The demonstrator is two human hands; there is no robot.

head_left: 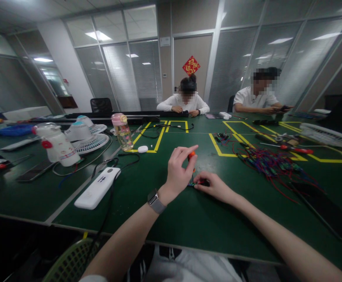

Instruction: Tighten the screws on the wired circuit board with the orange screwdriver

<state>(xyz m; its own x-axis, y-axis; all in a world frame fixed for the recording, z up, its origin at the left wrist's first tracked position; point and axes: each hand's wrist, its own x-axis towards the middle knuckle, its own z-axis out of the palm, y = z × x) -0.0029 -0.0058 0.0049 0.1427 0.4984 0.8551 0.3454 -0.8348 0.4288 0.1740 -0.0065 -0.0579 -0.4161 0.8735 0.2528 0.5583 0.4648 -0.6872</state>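
Note:
A small screwdriver (191, 155) with an orange handle stands upright over the green table. My left hand (179, 168), wearing a watch on its wrist, is closed around the handle from the left, the index finger reaching over its top. The shaft points down at a small green circuit board (191, 184) on the tabletop. My right hand (216, 187) pinches the board's right side, where dark and red bits, perhaps wires, show by the fingertips. Fingers partly hide the board, so the screwdriver tip's exact contact is unclear.
Right lies a heap of wired circuit boards (272, 161), near a dark flat device (320, 209) and red-handled tool (297, 149). Left are a white power bank-like box (98, 188), pink-lidded bottle (122, 133), white fans (90, 142) and cables. Two people sit across the table (171, 235).

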